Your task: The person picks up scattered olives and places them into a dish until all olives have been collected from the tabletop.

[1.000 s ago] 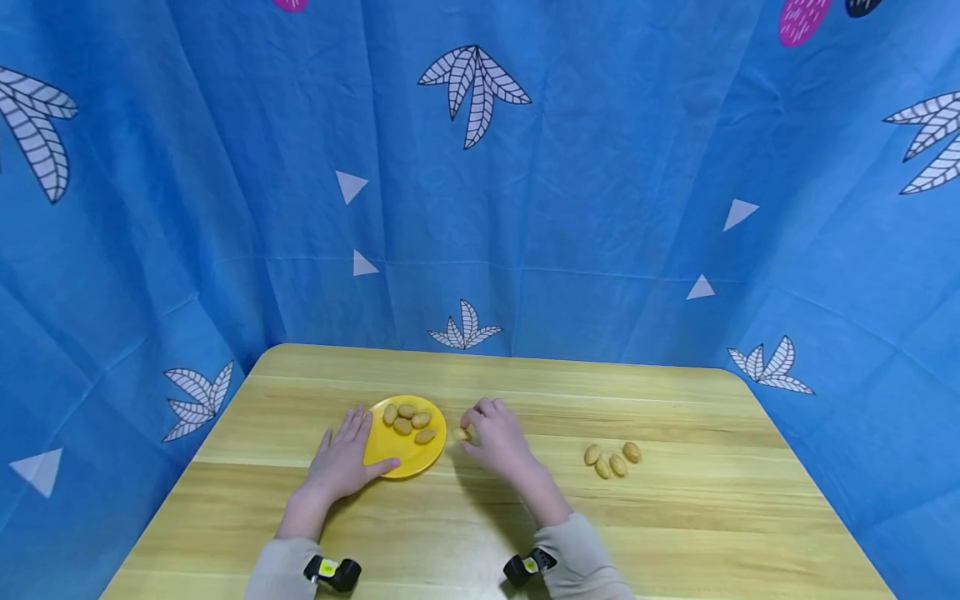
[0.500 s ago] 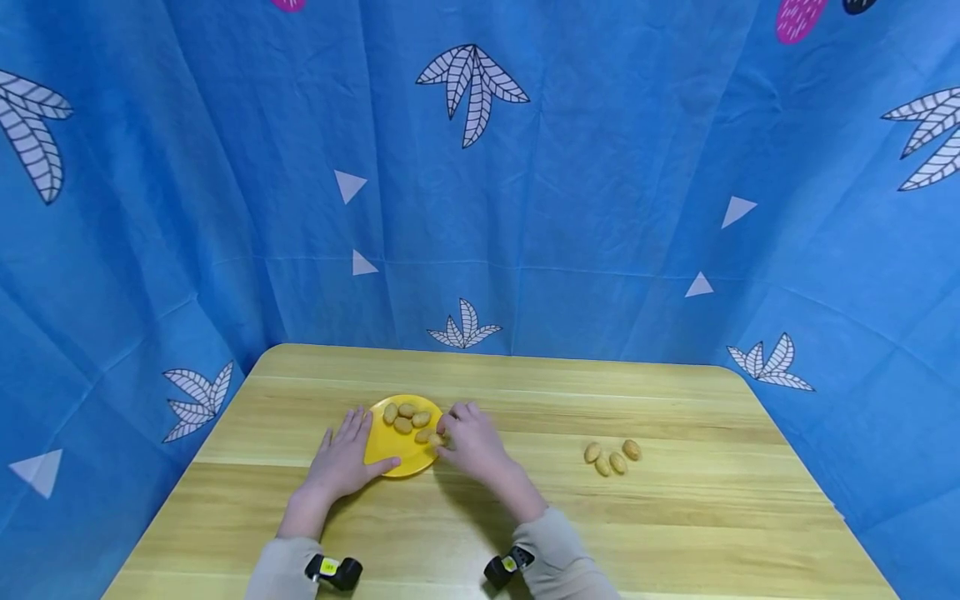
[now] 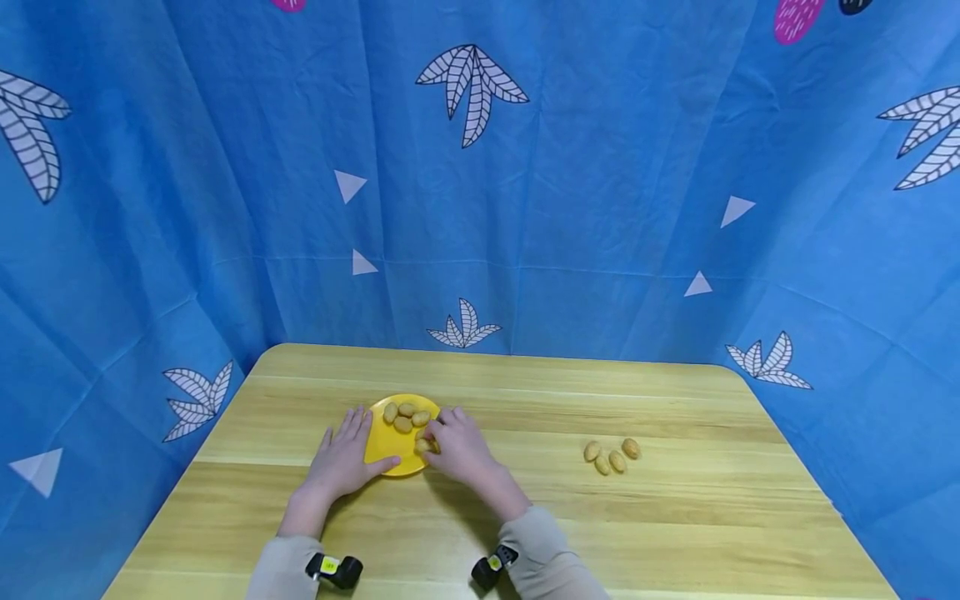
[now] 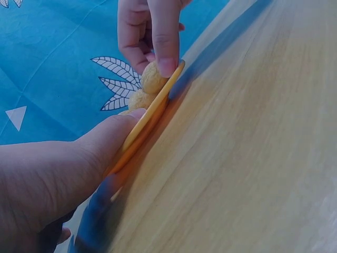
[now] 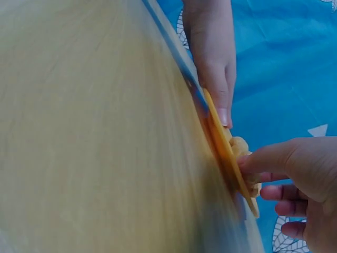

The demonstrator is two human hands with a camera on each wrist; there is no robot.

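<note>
Fingers (image 4: 164,39) of the right hand (image 3: 461,448) pinch a nut (image 4: 152,79), brought from beside the plate (image 3: 387,447) to over it, so placing looks near; the left hand (image 3: 341,467) rests, fingers straight, against it.

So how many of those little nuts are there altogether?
10 visible: four nuts on the table, right of the plate; four more clustered on the plate's far side; and two at the right hand, which partly covers at least one. It may hide others.
</note>
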